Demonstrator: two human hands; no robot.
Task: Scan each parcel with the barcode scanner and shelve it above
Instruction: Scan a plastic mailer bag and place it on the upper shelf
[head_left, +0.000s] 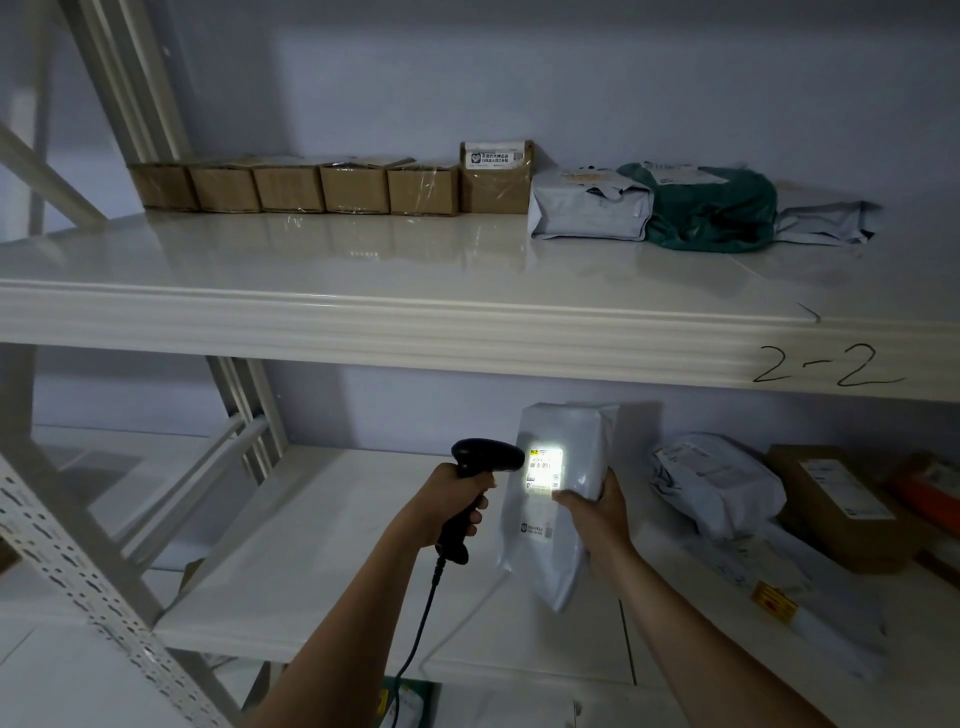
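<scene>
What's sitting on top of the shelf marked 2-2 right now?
On the shelf marked 2-2: a row of six cardboard boxes, then a grey mailer bag, a green bag and a flat grey mailer. Anything behind them is hidden.

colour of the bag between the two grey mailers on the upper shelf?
Dark green bag, head view.

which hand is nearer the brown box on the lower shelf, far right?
Right. The right hand holds the white parcel left of the brown box, with a crumpled grey parcel between. The left hand grips the scanner further left.
</scene>
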